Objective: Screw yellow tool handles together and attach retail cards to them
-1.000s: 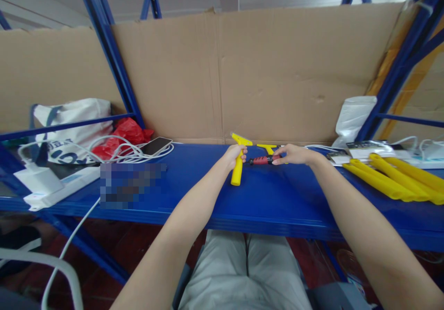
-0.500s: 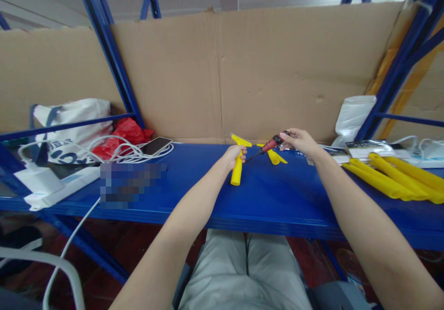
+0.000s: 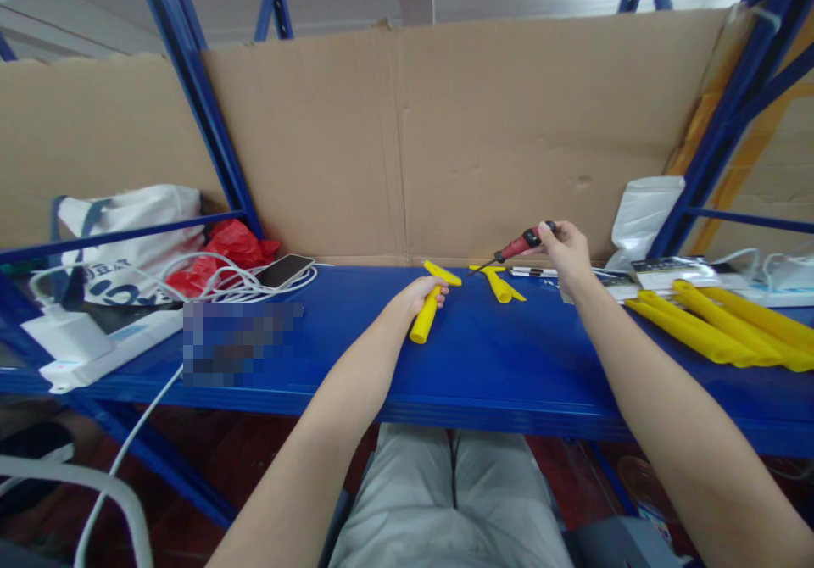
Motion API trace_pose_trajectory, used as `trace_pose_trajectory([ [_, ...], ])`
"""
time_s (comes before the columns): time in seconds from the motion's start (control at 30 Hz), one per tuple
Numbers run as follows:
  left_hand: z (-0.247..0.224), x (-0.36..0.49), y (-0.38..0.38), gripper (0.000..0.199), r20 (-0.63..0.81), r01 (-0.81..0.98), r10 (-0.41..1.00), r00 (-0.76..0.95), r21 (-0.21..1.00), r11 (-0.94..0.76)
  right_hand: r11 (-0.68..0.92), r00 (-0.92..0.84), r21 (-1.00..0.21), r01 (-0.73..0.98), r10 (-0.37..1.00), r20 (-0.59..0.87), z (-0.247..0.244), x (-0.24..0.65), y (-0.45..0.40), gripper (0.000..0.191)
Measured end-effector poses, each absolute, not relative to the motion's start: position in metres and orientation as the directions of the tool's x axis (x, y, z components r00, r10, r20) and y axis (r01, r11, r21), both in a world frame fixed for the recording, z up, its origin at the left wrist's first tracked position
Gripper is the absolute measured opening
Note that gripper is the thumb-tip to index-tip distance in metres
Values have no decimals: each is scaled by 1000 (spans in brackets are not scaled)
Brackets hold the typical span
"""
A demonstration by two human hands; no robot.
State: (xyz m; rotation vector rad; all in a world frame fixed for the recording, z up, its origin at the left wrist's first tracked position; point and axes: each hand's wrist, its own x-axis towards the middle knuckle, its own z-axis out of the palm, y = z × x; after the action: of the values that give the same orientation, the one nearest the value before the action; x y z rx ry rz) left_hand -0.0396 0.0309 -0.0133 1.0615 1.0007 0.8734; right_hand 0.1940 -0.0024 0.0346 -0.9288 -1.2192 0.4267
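My left hand [image 3: 422, 293] is closed around the tube-like handle of a yellow T-shaped plastic piece [image 3: 422, 327], tilted with its crosspiece up. In my right hand [image 3: 565, 248] is a screwdriver with a red and black handle [image 3: 518, 246], held by the handle's end between the fingers. Its thin shaft slopes down and left, the tip close to the right end of the crosspiece; whether they touch I cannot tell. Behind the tip, a second yellow piece [image 3: 501, 288] of similar shape lies on the blue table [image 3: 496, 364].
Several yellow tube-like pieces [image 3: 718, 331] lie at the right. A white pen-like object [image 3: 532, 272] is near the back edge. To the left are a phone [image 3: 287, 270], white cables, a red plastic bag [image 3: 232, 250], a cloth bag [image 3: 140, 237] and a power strip [image 3: 120, 352]. Cardboard [image 3: 509, 136] stands behind.
The screwdriver has moved up and to the right, away from my left hand. The yellow T-shaped piece has tilted, its lower end swinging left.
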Motion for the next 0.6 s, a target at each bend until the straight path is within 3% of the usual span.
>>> trace_pose_trajectory([
  [0.33, -15, -46, 36, 6, -222, -71, 911, 347, 963, 262, 642, 277, -761, 93, 717, 639, 31, 187, 7, 47],
  [0.6, -14, -44, 33, 8, -221, -55, 899, 379, 964, 260, 647, 262, -758, 86, 719, 644, 30, 186, 6, 43],
])
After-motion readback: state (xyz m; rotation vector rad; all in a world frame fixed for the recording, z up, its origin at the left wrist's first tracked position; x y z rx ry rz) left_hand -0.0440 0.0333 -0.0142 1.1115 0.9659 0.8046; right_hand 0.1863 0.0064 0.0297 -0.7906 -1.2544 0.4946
